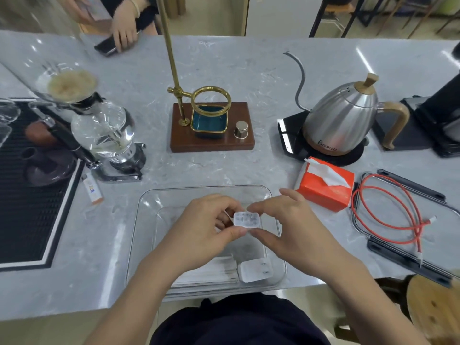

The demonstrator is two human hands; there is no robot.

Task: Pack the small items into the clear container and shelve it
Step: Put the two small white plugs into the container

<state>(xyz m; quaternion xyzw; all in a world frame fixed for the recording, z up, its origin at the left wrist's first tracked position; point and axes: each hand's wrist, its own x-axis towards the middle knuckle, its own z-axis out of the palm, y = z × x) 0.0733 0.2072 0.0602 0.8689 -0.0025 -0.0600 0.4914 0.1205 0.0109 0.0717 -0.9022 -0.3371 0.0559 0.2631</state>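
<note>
A clear plastic container (149,202) sits at the near edge of the marble counter. Above its middle, my left hand (206,222) and my right hand (286,220) both pinch a small white charger block (247,219) between thumb and fingers. Inside the container, at its near right corner, lies a white plug adapter (255,269) with its metal prongs up. Flat white packets (211,271) lie to its left. A red cable (388,210) is coiled on the container's lid (408,257) at the right. An orange tissue box (326,188) stands beside the container.
A lighter (92,189) lies left of the container. Behind stand a siphon coffee maker (104,130), a wooden drip stand (211,128) and a steel kettle (341,120) on its base. A black mat (27,195) is at left. Another person's hand (124,28) rests on a phone at the far edge.
</note>
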